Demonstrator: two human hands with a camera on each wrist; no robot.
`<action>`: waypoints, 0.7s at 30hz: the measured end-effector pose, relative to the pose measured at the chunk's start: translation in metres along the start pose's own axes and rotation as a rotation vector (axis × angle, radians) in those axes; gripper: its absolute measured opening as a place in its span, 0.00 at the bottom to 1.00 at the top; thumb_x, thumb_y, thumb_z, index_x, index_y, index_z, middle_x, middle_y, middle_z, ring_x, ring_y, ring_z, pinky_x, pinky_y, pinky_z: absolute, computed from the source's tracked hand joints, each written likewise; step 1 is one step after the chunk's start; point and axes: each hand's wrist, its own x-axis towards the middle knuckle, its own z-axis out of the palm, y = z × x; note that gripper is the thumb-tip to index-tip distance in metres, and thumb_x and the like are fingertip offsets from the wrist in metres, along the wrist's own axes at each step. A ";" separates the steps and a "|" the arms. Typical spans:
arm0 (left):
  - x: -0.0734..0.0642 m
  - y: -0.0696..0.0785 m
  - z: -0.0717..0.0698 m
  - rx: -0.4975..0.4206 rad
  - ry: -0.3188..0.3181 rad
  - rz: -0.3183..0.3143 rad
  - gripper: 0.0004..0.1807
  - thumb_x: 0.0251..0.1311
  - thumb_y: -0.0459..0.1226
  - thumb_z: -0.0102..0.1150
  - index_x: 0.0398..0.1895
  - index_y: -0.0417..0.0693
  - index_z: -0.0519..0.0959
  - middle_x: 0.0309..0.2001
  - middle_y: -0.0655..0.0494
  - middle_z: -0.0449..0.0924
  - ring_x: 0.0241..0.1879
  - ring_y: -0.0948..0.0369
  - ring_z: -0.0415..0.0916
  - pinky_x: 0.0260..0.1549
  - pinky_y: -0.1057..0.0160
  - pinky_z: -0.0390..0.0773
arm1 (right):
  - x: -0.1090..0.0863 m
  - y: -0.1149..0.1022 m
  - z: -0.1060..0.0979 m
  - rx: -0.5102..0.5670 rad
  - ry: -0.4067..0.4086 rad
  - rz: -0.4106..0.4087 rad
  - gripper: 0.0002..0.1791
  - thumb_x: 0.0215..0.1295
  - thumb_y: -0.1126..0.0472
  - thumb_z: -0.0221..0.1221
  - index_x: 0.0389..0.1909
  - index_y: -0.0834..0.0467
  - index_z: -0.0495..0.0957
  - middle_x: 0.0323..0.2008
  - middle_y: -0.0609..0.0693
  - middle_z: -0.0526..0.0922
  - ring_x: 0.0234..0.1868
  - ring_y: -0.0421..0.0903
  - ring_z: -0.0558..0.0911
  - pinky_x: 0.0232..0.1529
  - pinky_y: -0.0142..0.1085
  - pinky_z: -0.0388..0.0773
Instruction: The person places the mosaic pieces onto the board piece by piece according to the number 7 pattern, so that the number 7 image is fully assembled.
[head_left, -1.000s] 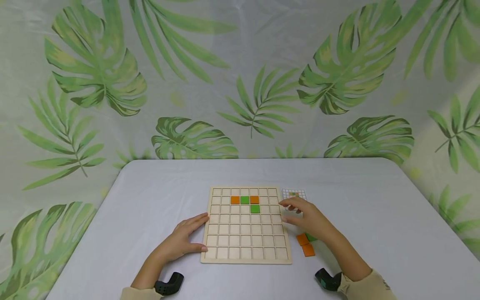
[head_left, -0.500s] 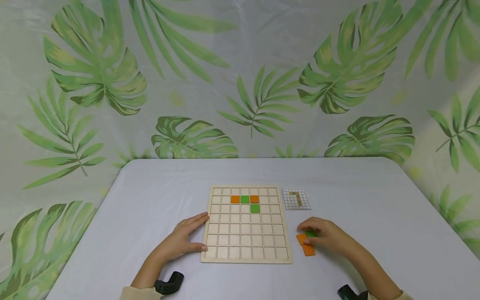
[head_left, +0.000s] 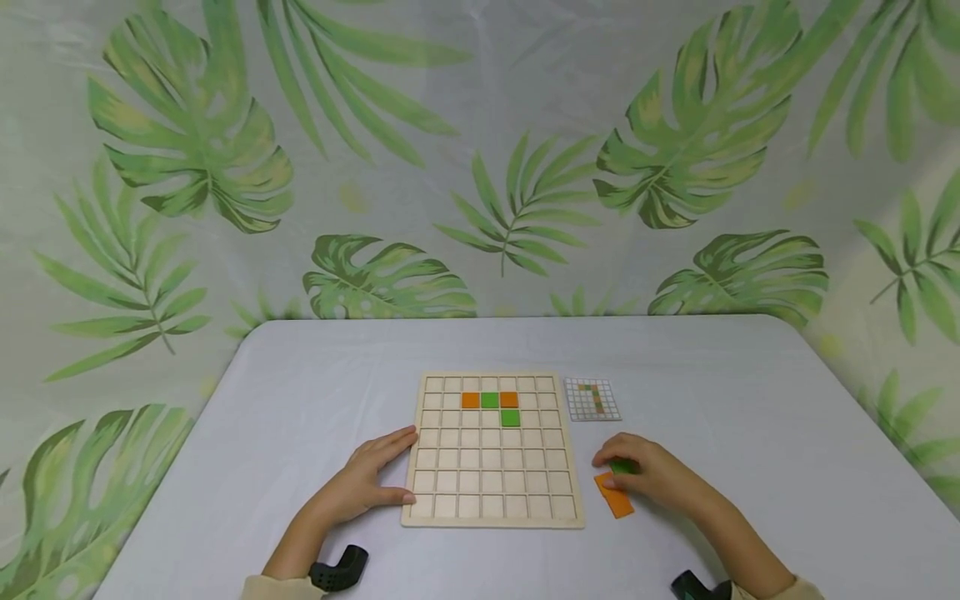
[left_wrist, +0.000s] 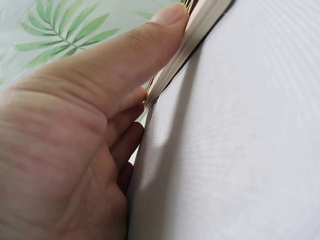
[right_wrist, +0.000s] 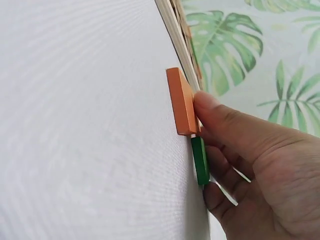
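Note:
A light wooden grid board (head_left: 491, 460) lies on the white table, with orange (head_left: 470, 401) and green (head_left: 490, 401) square tiles in its upper cells. My left hand (head_left: 365, 479) rests along the board's left edge, fingers extended and thumb touching the lower rim. To the right of the board, my right hand (head_left: 656, 475) has its thumb and fingers curled about an orange tile, which is mostly hidden in the head view. An orange tile (right_wrist: 181, 102) appears beside the thumb in the right wrist view, with a green tile (right_wrist: 200, 160) by the fingers.
A small pattern card (head_left: 592, 399) printed with a grid lies by the board's upper right corner. Black wrist devices (head_left: 340, 567) sit at both sleeves. A leaf-printed cloth (head_left: 517, 167) hangs behind the table's far edge.
My right hand has moved from beside the card, down and right, to the loose tiles. The lower loose orange tile has shifted slightly. My left hand stays at the board's edge.

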 end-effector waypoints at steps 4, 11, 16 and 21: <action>0.000 0.000 0.000 -0.002 -0.001 0.000 0.48 0.39 0.54 0.67 0.65 0.46 0.62 0.66 0.56 0.55 0.63 0.47 0.49 0.56 0.40 0.47 | -0.001 0.002 0.000 0.031 -0.005 -0.028 0.11 0.53 0.56 0.63 0.39 0.51 0.79 0.40 0.42 0.77 0.43 0.40 0.73 0.47 0.33 0.69; 0.000 0.000 0.000 0.011 0.001 0.009 0.48 0.39 0.55 0.66 0.65 0.45 0.62 0.66 0.55 0.55 0.63 0.46 0.49 0.56 0.40 0.47 | 0.000 0.001 0.005 0.013 0.047 0.019 0.09 0.56 0.54 0.60 0.39 0.50 0.78 0.39 0.40 0.76 0.41 0.40 0.74 0.44 0.33 0.71; 0.000 0.000 0.000 0.009 -0.001 0.007 0.48 0.39 0.56 0.66 0.65 0.46 0.61 0.67 0.55 0.55 0.63 0.46 0.49 0.56 0.40 0.48 | -0.002 0.001 0.003 0.049 0.020 0.035 0.16 0.52 0.52 0.63 0.41 0.51 0.77 0.41 0.42 0.75 0.42 0.41 0.73 0.46 0.32 0.69; 0.000 0.000 0.000 0.011 0.000 0.004 0.48 0.39 0.56 0.66 0.65 0.46 0.61 0.67 0.55 0.55 0.63 0.47 0.49 0.56 0.40 0.47 | -0.002 0.001 0.001 0.028 -0.010 0.018 0.16 0.52 0.52 0.64 0.42 0.51 0.76 0.43 0.42 0.74 0.44 0.41 0.72 0.48 0.33 0.69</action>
